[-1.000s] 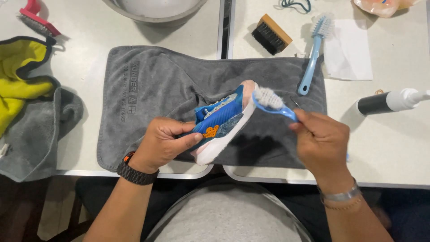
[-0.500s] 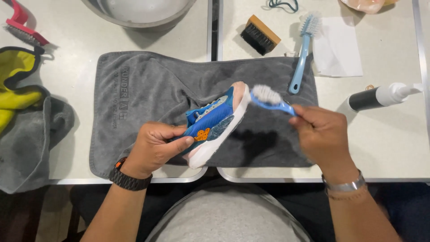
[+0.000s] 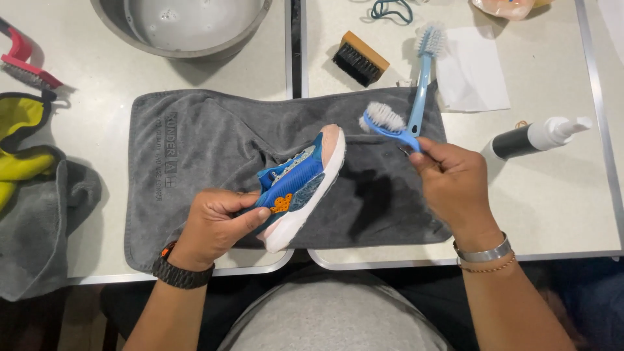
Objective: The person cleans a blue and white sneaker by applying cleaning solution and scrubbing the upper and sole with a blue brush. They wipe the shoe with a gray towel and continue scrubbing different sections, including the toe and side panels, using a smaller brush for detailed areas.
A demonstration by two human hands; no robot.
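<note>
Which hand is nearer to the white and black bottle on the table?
Right. The right hand, holding a small blue brush, is just left of the bottle. The left hand grips the blue shoe much farther left.

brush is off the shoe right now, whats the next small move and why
Probably bring the small brush in the right hand back down onto the shoe: its bristles hover clear of the toe, while the left hand holds the shoe tilted over the grey towel.
</note>
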